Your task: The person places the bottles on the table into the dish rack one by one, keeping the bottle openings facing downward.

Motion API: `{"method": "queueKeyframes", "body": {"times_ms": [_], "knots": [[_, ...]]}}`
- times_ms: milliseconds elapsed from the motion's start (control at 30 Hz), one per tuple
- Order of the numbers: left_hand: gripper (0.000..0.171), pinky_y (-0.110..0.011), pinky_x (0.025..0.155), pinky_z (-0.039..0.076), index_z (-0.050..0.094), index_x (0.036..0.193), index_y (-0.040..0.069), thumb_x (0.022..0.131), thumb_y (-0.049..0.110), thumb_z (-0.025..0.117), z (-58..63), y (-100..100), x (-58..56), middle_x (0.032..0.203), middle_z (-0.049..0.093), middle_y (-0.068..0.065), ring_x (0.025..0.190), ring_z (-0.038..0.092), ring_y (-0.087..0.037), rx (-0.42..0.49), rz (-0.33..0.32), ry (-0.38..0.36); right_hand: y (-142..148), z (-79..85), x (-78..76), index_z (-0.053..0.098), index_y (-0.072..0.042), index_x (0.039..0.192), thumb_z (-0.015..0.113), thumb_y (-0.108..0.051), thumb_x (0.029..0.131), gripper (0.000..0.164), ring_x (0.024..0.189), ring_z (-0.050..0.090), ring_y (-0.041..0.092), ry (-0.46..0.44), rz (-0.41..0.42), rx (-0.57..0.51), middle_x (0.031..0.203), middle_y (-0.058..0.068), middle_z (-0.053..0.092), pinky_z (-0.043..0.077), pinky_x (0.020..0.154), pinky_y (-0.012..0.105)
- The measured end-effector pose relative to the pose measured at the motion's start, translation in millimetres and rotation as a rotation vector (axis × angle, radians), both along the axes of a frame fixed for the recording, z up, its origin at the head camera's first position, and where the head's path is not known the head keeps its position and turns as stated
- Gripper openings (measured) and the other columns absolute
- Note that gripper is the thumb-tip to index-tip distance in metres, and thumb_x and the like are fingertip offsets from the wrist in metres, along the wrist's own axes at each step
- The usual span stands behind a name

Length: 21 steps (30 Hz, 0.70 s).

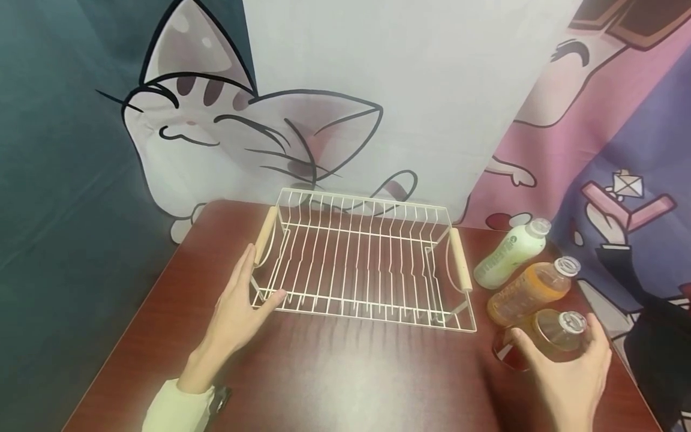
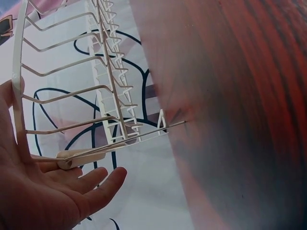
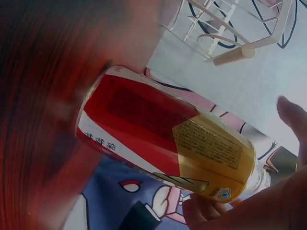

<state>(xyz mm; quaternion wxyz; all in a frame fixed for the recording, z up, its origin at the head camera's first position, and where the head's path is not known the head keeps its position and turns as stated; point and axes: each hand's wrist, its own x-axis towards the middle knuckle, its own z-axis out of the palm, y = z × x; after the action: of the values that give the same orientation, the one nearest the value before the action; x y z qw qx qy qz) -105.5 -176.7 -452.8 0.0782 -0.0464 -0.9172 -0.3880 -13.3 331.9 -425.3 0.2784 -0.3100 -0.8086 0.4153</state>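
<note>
A white wire dish rack [image 1: 353, 297] with two wooden handles stands on the table. My left hand [image 1: 234, 309] is at its left front corner, fingers straight along the left handle [image 1: 266, 235] and thumb over the front rail. In the left wrist view, that palm lies against the rack's rail [image 2: 18, 52], fingers spread below the handle. My right hand [image 1: 577, 372] is spread around the nearest bottle [image 1: 550, 336], thumb on one side and fingers on the other. This bottle, with a red and yellow label [image 3: 144, 120], stands upright; the thumb [image 3: 291, 115] is apart from it in the right wrist view.
Behind the nearest bottle stand an orange drink bottle [image 1: 531, 291] and a pale green bottle [image 1: 507, 257], in a row right of the rack. The reddish-brown table [image 1: 345, 372] ends at a cloth backdrop [image 1: 410, 72] with cartoon cats.
</note>
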Motion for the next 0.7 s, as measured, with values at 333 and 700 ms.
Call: {"method": "queueKeyframes", "body": {"times_ms": [333,700], "knots": [[0.111,-0.082,0.118,0.036,0.003,0.18,0.023,0.101,0.048,0.078,-1.2,-0.8,-1.6,0.187,0.012,-0.008,0.164,0.031,-0.048,-0.012,0.006,-0.008,13.8,-8.9,-3.5,0.021,-0.009,0.176,0.092,-0.024,0.085,0.116,0.156,0.031,0.058,-0.152,0.096,0.05,0.167,0.036,0.033,0.022,0.131,0.068],[0.111,-0.081,0.117,0.037,0.004,0.18,0.025,0.101,0.047,0.079,-1.8,-1.1,-1.1,0.187,0.013,-0.007,0.164,0.031,-0.046,-0.012,0.009,-0.007,21.0,-14.9,-7.0,0.028,-0.006,0.17,0.089,-0.036,0.091,0.104,0.146,0.046,0.056,-0.267,0.055,-0.035,0.158,0.035,0.05,0.034,0.118,0.066]]}}
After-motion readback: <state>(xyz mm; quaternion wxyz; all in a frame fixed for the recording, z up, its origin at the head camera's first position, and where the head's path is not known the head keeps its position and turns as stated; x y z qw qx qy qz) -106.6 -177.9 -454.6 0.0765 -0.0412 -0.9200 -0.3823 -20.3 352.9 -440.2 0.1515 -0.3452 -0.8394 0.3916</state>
